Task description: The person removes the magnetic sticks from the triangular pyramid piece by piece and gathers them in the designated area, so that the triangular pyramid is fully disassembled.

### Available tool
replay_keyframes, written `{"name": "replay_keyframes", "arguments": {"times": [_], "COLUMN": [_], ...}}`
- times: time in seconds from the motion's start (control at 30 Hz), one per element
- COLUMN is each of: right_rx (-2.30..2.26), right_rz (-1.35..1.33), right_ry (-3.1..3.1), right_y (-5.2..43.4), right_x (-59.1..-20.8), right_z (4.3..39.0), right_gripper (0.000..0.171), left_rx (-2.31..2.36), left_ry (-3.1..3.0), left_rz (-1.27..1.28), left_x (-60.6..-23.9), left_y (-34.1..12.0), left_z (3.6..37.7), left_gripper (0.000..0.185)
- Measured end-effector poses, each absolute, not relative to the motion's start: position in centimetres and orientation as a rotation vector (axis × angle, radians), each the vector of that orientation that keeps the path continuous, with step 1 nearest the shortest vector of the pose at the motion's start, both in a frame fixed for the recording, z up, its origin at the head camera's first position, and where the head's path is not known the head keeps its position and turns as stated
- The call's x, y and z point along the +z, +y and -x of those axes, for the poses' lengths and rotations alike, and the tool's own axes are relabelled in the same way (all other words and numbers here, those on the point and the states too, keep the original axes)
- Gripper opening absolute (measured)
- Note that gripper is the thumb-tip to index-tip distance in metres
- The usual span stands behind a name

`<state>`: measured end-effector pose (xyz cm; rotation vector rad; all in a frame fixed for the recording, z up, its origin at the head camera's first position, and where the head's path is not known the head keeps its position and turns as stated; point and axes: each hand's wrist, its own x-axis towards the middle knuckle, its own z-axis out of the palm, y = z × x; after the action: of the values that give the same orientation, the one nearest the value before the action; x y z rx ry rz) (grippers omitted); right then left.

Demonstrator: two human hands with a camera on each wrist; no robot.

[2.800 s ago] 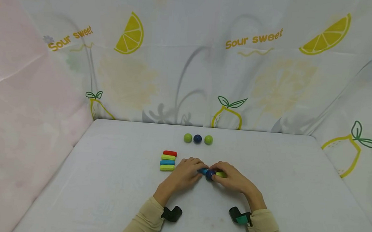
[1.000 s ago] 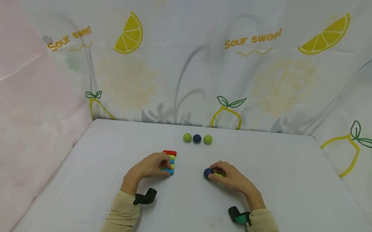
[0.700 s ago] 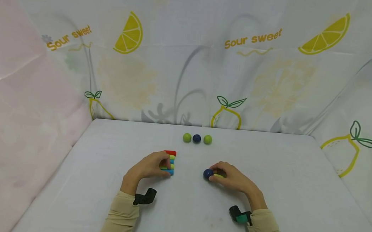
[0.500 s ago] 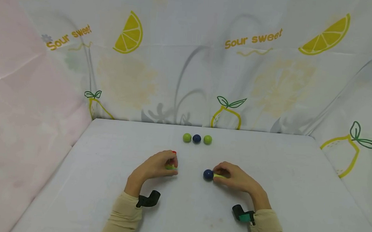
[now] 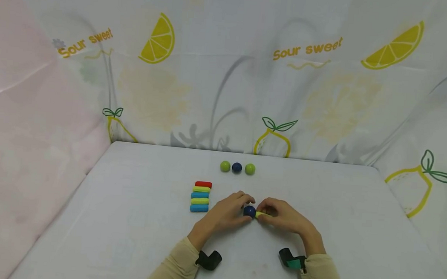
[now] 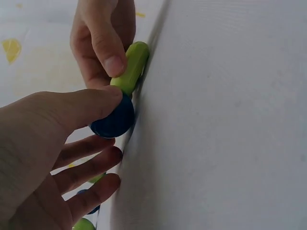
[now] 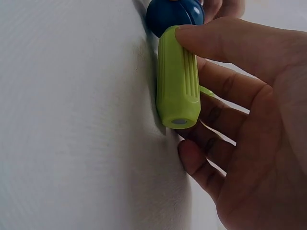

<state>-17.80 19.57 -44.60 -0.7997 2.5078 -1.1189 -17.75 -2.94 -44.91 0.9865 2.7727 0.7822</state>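
Blue ball [image 5: 249,210] under left hand's [image 5: 227,211] thumb, green peg [image 5: 263,215] (touching it) pinched in right hand [image 5: 285,217].

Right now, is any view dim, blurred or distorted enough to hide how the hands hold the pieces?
Head view: even, soft light, mild wide-angle bowing, pieces small. Left wrist view: sideways, dim; left hand near-blurred, thumb on blue ball. Right wrist view: sharp; right hand pinches green stick.
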Motion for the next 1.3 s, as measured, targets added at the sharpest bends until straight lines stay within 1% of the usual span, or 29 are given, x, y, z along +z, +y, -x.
{"name": "replay_keyframes", "arguments": {"times": [0.17, 0.47, 0.73, 0.97, 1.17, 1.3], "right_rx": [-1.141, -1.134, -1.116, -1.12, -1.129, -1.142], "right_rz": [0.787, 0.814, 0.803, 0.809, 0.795, 0.77], "right_ry": [2.486, 2.488, 2.499, 2.486, 2.458, 2.462], "right_y": [19.5, 19.5, 19.5, 19.6, 19.6, 19.7], "right_x": [-44.4, -44.8, -45.0, -45.0, -45.0, -45.2], "right_z": [17.6, 17.9, 18.2, 18.4, 18.4, 18.3], "right_gripper": [0.019, 0.019, 0.009, 0.011, 0.009, 0.011], "left_rx": [0.821, 0.913, 0.986, 1.076, 1.274, 1.215], "left_ry": [2.78, 2.833, 2.911, 3.003, 3.202, 3.222], "left_rz": [-0.981, -0.945, -0.922, -0.832, -0.654, -0.551], "left_x": [-45.0, -45.3, -45.4, -45.5, -43.8, -42.8], "left_y": [-2.6, -2.3, -1.6, -1.0, -3.0, -5.6], "left_z": [17.6, 17.5, 17.5, 17.6, 19.6, 21.5], "left_gripper": [0.033, 0.03, 0.029, 0.029, 0.029, 0.029]}}
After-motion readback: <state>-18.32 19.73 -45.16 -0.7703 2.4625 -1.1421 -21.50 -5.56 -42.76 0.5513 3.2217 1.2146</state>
